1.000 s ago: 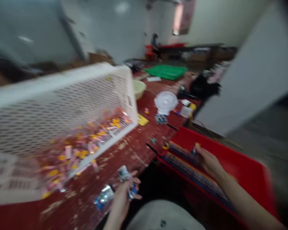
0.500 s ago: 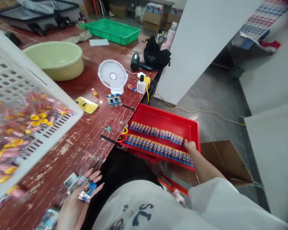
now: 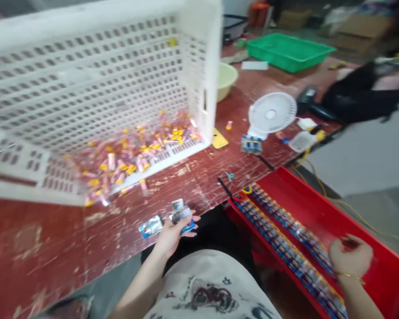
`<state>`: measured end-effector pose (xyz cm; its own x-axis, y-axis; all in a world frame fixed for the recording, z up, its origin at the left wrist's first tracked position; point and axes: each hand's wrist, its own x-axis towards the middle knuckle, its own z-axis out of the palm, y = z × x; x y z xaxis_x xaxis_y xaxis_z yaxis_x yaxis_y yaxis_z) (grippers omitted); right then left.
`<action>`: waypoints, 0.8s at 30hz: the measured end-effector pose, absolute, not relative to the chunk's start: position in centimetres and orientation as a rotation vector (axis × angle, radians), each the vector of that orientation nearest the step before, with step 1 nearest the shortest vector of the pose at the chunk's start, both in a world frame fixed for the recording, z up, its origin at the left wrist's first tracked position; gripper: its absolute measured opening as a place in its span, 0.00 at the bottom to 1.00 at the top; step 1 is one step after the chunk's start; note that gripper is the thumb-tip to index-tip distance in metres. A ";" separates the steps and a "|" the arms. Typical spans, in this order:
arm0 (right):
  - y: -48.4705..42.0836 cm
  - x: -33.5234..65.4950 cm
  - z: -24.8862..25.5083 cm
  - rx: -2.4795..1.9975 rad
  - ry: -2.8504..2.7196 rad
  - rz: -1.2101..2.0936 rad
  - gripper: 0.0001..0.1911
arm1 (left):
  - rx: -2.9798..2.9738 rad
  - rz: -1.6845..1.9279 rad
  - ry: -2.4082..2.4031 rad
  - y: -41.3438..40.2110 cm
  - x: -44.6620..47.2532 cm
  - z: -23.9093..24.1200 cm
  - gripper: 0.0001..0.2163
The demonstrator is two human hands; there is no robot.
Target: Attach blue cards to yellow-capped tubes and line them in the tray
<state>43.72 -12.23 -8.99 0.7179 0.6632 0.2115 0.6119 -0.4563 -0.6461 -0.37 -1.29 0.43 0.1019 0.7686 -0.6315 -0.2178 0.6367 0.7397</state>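
Note:
My left hand (image 3: 170, 234) is closed on a few small blue-and-silver printed film labels (image 3: 187, 227), thumb on top, at the table's near edge. A flat stack of similar labels (image 3: 150, 227) lies on the table just left of it. My right hand (image 3: 351, 255) is above the red tray (image 3: 379, 235), at the right end of the rows. Its fingers are curled and smeared, with a gap by the thumb and nothing seen in it. Two long rows of small tubes with blue labels and yellow caps (image 3: 286, 253) lie in the tray.
A white crate (image 3: 210, 79) tipped on its side holds many pink tubes with yellow caps (image 3: 146, 153). Beyond stand a white fan (image 3: 271, 114), a small grey-blue bundle (image 3: 252, 144), a yellow card (image 3: 219, 139), a green tray (image 3: 290, 57) and a pale basin (image 3: 226, 80).
The view has swung left, bringing the whole crate into sight. My right hand has left the tube it held at the end of the shorter row. My left hand still holds the labels.

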 end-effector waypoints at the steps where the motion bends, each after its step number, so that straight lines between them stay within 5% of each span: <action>1: -9.6 41.5 -8.6 -2.132 -1.024 -0.018 0.11 | 0.530 0.828 1.273 -1.4 -1.3 0.3 0.21; 3: -3.8 34.8 -7.2 -1.901 -1.229 -0.064 0.12 | 0.527 0.926 1.289 -1.8 -3.2 0.2 0.21; 9: 9.5 6.4 -2.4 -1.186 -1.893 0.727 0.03 | 0.398 1.106 1.383 -3.9 -8.6 0.3 0.21; 12: 12.2 -2.9 -2.3 -1.170 -1.989 0.895 0.14 | 0.382 1.187 1.405 -4.6 -10.3 0.6 0.19; 18: 11.6 -2.8 -2.4 -1.226 -1.985 1.196 0.19 | 0.312 1.185 1.353 -5.1 -11.8 1.4 0.17; 24: 6.2 4.5 3.0 -0.752 -1.630 1.513 0.14 | 0.292 1.105 1.192 -3.8 -10.8 1.0 0.17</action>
<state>4.53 6.16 2.96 -0.5266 0.8379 0.1435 -0.0811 0.1185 -0.9896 -10.77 -3.84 0.97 -0.0467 0.8049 -0.5915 -0.5294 0.4822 0.6980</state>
